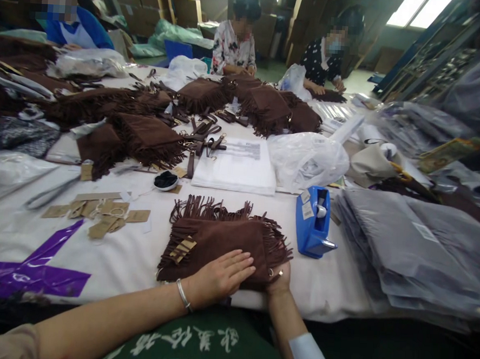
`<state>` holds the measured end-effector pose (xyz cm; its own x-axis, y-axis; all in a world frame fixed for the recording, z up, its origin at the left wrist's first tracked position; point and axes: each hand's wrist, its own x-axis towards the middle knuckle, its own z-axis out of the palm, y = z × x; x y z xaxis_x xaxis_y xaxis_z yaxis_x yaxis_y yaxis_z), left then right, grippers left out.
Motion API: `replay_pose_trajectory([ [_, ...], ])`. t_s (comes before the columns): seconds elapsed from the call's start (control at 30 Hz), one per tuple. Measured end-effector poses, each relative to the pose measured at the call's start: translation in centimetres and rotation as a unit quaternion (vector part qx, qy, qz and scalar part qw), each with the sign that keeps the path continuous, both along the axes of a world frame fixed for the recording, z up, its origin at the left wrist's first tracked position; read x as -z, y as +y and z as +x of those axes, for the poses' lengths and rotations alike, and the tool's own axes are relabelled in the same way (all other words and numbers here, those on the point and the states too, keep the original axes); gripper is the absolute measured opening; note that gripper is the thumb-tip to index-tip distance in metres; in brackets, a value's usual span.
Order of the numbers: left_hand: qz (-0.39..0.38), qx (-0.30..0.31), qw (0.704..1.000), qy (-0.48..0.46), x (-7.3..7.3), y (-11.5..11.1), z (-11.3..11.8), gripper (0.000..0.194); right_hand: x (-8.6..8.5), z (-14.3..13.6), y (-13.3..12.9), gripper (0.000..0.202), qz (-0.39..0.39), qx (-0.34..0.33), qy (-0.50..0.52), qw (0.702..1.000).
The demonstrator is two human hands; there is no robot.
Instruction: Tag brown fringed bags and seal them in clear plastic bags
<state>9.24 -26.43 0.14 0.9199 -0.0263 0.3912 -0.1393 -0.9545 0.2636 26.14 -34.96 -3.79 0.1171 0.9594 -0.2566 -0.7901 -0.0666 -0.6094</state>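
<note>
A dark brown fringed suede bag (220,235) lies at the table's front edge before me, its fringe spread along the far and right sides. My left hand (221,276) rests flat on the bag's front part, fingers stretched out to the right. At the near right corner, beside a small metal ring, my right hand (280,279) holds the bag's edge; its fingers are partly hidden by the bag. A tan and dark striped tag (183,250) sits on the bag's left side.
A blue tape dispenser (311,222) stands right of the bag, beside stacked grey plastic bags (415,244). Cardboard tags (103,214) and a small dish of black pieces (165,180) lie left. Beyond are white sheets (236,168), more fringed bags (145,136) and several people.
</note>
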Motion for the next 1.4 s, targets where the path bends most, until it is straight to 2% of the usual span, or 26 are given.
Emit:
replay_pose_trajectory([
  [0.03, 0.005, 0.001, 1.0, 0.006, 0.3, -0.1, -0.1, 0.04, 0.0, 0.6, -0.1, 0.059, -0.001, -0.042, -0.055, 0.998],
  [0.07, 0.007, 0.003, 1.0, 0.015, 0.5, -0.2, -0.1, 0.041, -0.1, 1.2, -0.2, 0.064, -0.005, -0.055, -0.103, 0.993],
  [0.1, 0.005, 0.007, 1.0, 0.025, 0.7, -0.3, -0.1, 0.042, -0.3, 1.7, -0.4, 0.07, -0.012, -0.034, -0.13, 0.991],
  [0.2, -0.024, 0.027, 0.998, 0.051, 0.4, -0.2, 0.0, 0.041, -1.1, 2.7, -0.6, 0.07, -0.023, 0.128, -0.101, 0.986],
  [0.23, -0.041, 0.036, 0.997, 0.052, 0.0, -0.1, 0.0, 0.039, -1.4, 2.8, -0.4, 0.071, -0.022, 0.158, -0.103, 0.982],
  [0.27, -0.06, 0.046, 0.996, 0.048, -0.5, 0.0, -0.2, 0.037, -1.7, 2.7, -0.1, 0.071, -0.019, 0.167, -0.133, 0.977],
  [0.33, -0.097, 0.055, 0.994, 0.021, -1.6, 0.6, -1.0, 0.035, -2.1, 1.8, 0.6, 0.066, -0.005, 0.136, -0.293, 0.946],
  [0.37, -0.113, 0.047, 0.992, -0.002, -2.1, 0.9, -1.6, 0.035, -2.2, 1.2, 1.1, 0.061, 0.008, 0.101, -0.406, 0.908],
  [0.4, -0.128, 0.027, 0.991, -0.027, -2.5, 1.4, -2.4, 0.035, -2.2, 0.5, 1.6, 0.057, 0.02, 0.061, -0.521, 0.851],
  [0.47, -0.157, -0.05, 0.983, -0.079, -2.7, 2.6, -4.3, 0.035, -1.9, -1.0, 2.4, 0.054, 0.033, -0.016, -0.704, 0.71],
  [0.5, -0.173, -0.105, 0.974, -0.101, -2.5, 3.3, -5.3, 0.034, -1.8, -1.6, 2.6, 0.055, 0.032, -0.039, -0.76, 0.648],
  [0.53, -0.193, -0.167, 0.96, -0.117, -2.3, 4.0, -6.4, 0.031, -1.7, -2.1, 2.8, 0.056, 0.027, -0.047, -0.794, 0.605],
  [0.57, -0.216, -0.235, 0.94, -0.124, -2.0, 4.8, -7.5, 0.027, -1.8, -2.5, 2.8, 0.057, 0.026, -0.05, -0.812, 0.581],
  [0.6, -0.244, -0.305, 0.912, -0.123, -1.6, 5.6, -8.6, 0.024, -2.0, -2.7, 2.6, 0.056, 0.036, -0.059, -0.816, 0.574],
  [0.63, -0.278, -0.373, 0.878, -0.115, -1.3, 6.4, -9.6, 0.023, -2.4, -2.7, 2.3, 0.054, 0.058, -0.071, -0.809, 0.581],
  [0.67, -0.322, -0.432, 0.836, -0.107, -1.1, 7.2, -10.6, 0.025, -2.9, -2.6, 1.7, 0.051, 0.082, -0.078, -0.79, 0.602],
  [0.73, -0.444, -0.502, 0.735, -0.103, -0.8, 8.7, -12.3, 0.032, -3.8, -1.8, 0.3, 0.044, 0.095, -0.039, -0.725, 0.681],
  [0.77, -0.515, -0.509, 0.681, -0.104, -0.8, 9.4, -13.1, 0.035, -4.1, -1.1, -0.5, 0.042, 0.068, 0.016, -0.675, 0.735],
  [0.83, -0.647, -0.481, 0.584, -0.095, -1.0, 10.7, -14.1, 0.039, -4.2, 0.9, -1.8, 0.043, -0.046, 0.14, -0.526, 0.838],
  [0.87, -0.698, -0.458, 0.546, -0.076, -1.1, 11.4, -14.4, 0.039, -4.0, 2.1, -2.2, 0.044, -0.111, 0.163, -0.44, 0.876],
  [0.93, -0.765, -0.41, 0.497, -0.015, -1.4, 12.7, -14.6, 0.041, -3.4, 4.5, -2.0, 0.048, -0.217, 0.114, -0.294, 0.924],
  [0.97, -0.784, -0.39, 0.483, 0.018, -1.4, 13.4, -14.4, 0.043, -3.1, 5.6, -1.5, 0.049, -0.255, 0.059, -0.243, 0.934],
  [1.03, -0.806, -0.353, 0.467, 0.086, -1.3, 14.9, -13.8, 0.046, -2.9, 7.3, 0.3, 0.054, -0.302, -0.058, -0.183, 0.934],
  [1.17, -0.846, -0.229, 0.436, 0.206, -0.3, 18.0, -11.7, 0.049, -3.6, 8.4, 5.0, 0.066, -0.271, -0.255, -0.113, 0.921],
  [1.27, -0.87, -0.132, 0.402, 0.251, 0.7, 19.9, -9.6, 0.05, -4.0, 8.2, 7.9, 0.066, -0.216, -0.322, -0.057, 0.92],
  [1.4, -0.888, -0.075, 0.384, 0.242, 1.8, 21.1, -6.1, 0.042, -3.4, 7.5, 10.3, 0.066, -0.196, -0.336, -0.021, 0.921],
])
